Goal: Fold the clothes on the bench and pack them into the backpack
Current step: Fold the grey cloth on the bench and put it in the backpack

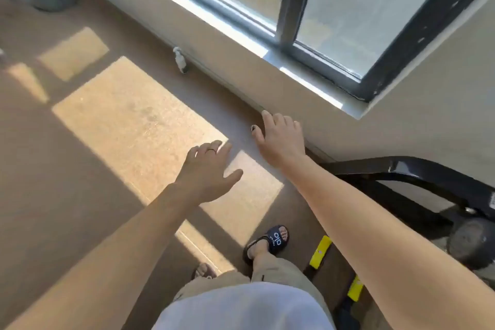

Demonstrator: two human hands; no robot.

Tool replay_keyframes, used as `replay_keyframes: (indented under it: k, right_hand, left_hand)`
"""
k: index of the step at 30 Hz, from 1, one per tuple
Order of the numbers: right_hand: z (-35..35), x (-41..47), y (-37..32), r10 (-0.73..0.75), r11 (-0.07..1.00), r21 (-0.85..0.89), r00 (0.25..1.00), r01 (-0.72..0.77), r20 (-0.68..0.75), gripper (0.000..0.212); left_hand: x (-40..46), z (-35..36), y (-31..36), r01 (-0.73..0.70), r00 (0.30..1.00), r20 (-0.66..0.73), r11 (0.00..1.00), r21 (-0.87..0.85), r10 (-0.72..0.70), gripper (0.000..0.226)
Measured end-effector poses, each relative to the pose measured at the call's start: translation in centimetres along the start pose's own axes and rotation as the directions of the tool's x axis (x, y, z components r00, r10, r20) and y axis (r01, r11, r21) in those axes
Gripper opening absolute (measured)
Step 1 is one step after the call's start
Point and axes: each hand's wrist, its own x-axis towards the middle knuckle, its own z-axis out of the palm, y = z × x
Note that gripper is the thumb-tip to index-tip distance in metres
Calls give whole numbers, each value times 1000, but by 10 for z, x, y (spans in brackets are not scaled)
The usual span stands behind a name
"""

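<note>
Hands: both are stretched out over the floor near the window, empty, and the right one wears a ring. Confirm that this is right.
Wrong in one respect: the ring is on the left hand, not the right hand. The head view shows it. The rest stands: both hands are stretched out over the floor near the window, empty.

Bright daylight through window (308, 0) — sun patches, hard shadows on floor (128, 120); soft blur, wide-angle bending.

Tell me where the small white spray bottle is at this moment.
In the head view the white spray bottle stands on the floor at upper left of centre, against the wall below the window.
</note>
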Motion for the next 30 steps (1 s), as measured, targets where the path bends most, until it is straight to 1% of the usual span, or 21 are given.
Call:
replay_keyframes:
  k: [1,5,9,12,15,17,22,25,30]
  right_hand:
    - [4,-2,-28,-73,997,0,997,73,9,53]
    - [15,-11,-145,-277,961,4,959,277,56,53]
    - [23,-23,-255,-463,886,25,880,463,105,55]
    - [28,-31,-325,-573,818,29,809,574,132,55]
    - [30,-31,-385,-657,750,40,737,661,159,54]
    - [34,-27,-424,-705,703,53,686,709,180,55]
    - [46,-5,-511,-806,574,75,548,815,224,52]
    - [56,13,-566,-863,475,81,446,876,237,51]
    - [64,31,-663,-924,325,115,290,939,250,50]
  left_hand:
    - [-16,1,-23,55,998,-9,998,-10,-55,78]
    - [-79,8,-111,244,968,-49,968,-63,-247,76]
    - [-137,13,-187,415,900,-81,899,-142,-429,77]
    - [-172,10,-230,500,848,-84,842,-203,-524,75]
    - [-198,2,-266,578,783,-88,772,-265,-616,72]
    - [-209,-3,-290,634,734,-62,715,-294,-676,73]
    - [-217,-16,-353,712,632,-24,593,-375,-774,75]
    - [-220,-24,-391,765,535,-2,485,-424,-845,76]
    - [-233,-41,-448,809,405,45,335,-483,-913,74]
